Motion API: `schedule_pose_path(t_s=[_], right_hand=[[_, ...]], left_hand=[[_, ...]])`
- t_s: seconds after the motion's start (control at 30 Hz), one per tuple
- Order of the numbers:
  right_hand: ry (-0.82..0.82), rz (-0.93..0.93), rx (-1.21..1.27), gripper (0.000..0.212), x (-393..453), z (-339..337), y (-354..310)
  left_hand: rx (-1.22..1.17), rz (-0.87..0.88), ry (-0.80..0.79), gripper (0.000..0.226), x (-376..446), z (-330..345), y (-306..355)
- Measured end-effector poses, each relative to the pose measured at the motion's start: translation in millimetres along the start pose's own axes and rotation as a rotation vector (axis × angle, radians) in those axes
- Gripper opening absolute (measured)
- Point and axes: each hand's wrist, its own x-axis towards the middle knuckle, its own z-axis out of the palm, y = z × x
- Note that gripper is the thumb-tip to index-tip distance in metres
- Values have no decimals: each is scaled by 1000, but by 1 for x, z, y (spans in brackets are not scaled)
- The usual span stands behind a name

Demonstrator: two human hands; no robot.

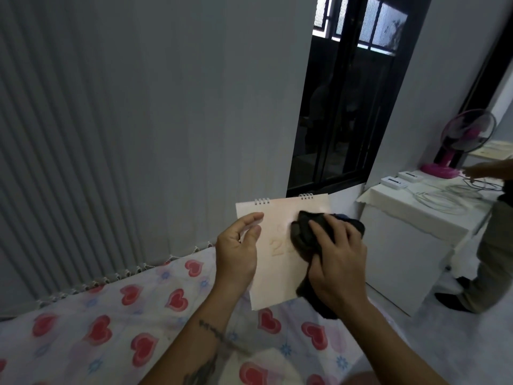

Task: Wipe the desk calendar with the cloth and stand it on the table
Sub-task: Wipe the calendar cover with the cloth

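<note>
A pale pink desk calendar (280, 218) with wire spiral rings along its top edge is held up in the air above the table. My left hand (237, 250) grips its left edge, thumb on the front face. My right hand (337, 262) presses a dark bunched cloth (304, 232) against the right half of the calendar's face. The cloth hangs down below my palm. Faint digits show on the face, partly hidden by the cloth.
The table (116, 323) below wears a white cover with red hearts and runs to the grey wall. To the right stand a white cabinet (402, 262) with cables and small boxes, a pink fan (460, 143), and another person (488, 245). A dark window (341, 112) is behind.
</note>
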Motion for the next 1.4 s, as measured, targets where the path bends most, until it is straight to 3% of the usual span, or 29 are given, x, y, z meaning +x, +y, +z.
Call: schedule_pose_path(t_s=[0.1,0.33,0.57,0.63,0.77,0.83,0.97,1.03,1.27,1.4], right_hand=[[35,31,-1,56,7,3,-12],[-74,-461,44,67,-45,19,15],[-37,-6,50,49,14,-2,25],[-104,-53,53,48,7,3,10],[-217,-356,40,50,-32,12,1],[-215,-364,25,54,-26,7,16],[-95,50,105,51,19,-2,27],[-88,87,109,53,33,-4,15],[-143,-298,118,47,-13,1,-35],[-209,-446,100,53,-28,1,-18]], left_hand=[[-38,-12,12,29,-3,12,-2],[-158,-51,39,32,16,3,3],[-18,-99,-10,28,7,8,-7],[3,-87,-32,29,5,11,-9],[-59,-156,-7,30,7,4,-11],[-84,-166,19,32,8,1,-12],[-11,-89,-22,33,3,8,-8],[-4,-47,-41,31,1,16,-6],[-219,-156,51,31,17,20,-3],[-130,-116,49,33,23,3,-6]])
